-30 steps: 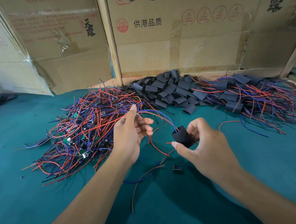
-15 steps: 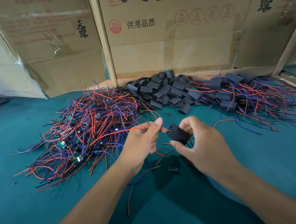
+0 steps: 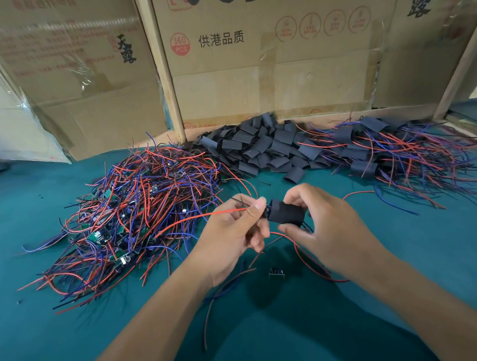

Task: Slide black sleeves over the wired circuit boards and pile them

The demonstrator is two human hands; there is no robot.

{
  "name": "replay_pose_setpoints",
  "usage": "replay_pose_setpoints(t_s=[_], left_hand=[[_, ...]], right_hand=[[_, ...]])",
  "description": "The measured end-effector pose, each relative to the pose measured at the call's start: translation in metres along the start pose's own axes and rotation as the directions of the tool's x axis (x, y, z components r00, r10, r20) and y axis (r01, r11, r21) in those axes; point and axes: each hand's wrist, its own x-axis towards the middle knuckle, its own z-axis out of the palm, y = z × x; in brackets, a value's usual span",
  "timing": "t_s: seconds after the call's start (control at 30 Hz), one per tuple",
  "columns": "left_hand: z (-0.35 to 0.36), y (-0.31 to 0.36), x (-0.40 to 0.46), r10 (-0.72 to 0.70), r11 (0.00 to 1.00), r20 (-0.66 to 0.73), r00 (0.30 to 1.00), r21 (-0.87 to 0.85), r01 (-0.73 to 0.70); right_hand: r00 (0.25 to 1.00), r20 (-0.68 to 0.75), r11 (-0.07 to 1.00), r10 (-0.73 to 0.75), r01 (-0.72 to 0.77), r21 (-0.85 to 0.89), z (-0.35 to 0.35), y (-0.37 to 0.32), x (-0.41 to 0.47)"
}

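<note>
Covering the bench, teal cloth (image 3: 58, 317) meets, apparently, flattened cardboard boxes (image 3: 281, 74).

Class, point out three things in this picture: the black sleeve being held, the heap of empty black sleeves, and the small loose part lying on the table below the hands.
black sleeve (image 3: 285, 213), head view, middle of its side.
heap of empty black sleeves (image 3: 260, 148), head view, centre.
small loose part (image 3: 276, 273), head view, its top.

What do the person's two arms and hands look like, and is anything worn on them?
Both forearms are bare, with no sleeves in view. The left hand and right hand wear no gloves, and no rings, watch or bracelet are visible. Fingernails are short and unpainted.
</note>
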Motion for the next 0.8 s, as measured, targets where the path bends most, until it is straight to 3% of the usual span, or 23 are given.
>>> replay_pose_setpoints(t_s=[0.13, 0.5, 0.8], left_hand=[[0.001, 0.002, 0.001, 0.093, 0.99, -0.088, 0.992, 0.117, -0.082], [0.01, 0.004, 0.0, -0.128, 0.982, -0.136, 0.982, -0.157, 0.106], [0.024, 0.0, -0.007, -0.053, 0.999, -0.157, 0.986, -0.01, 0.052]], right_hand=[[0.999, 0.02, 0.999, -0.048, 0.048, 0.018, 0.0, 0.001, -0.001], [0.995, -0.01, 0.995, -0.103, 0.103, 0.012, -0.001, 0.002, 0.0], [0.996, -0.011, 0.995, -0.093, 0.093, 0.035, 0.0, 0.005, 0.0]])
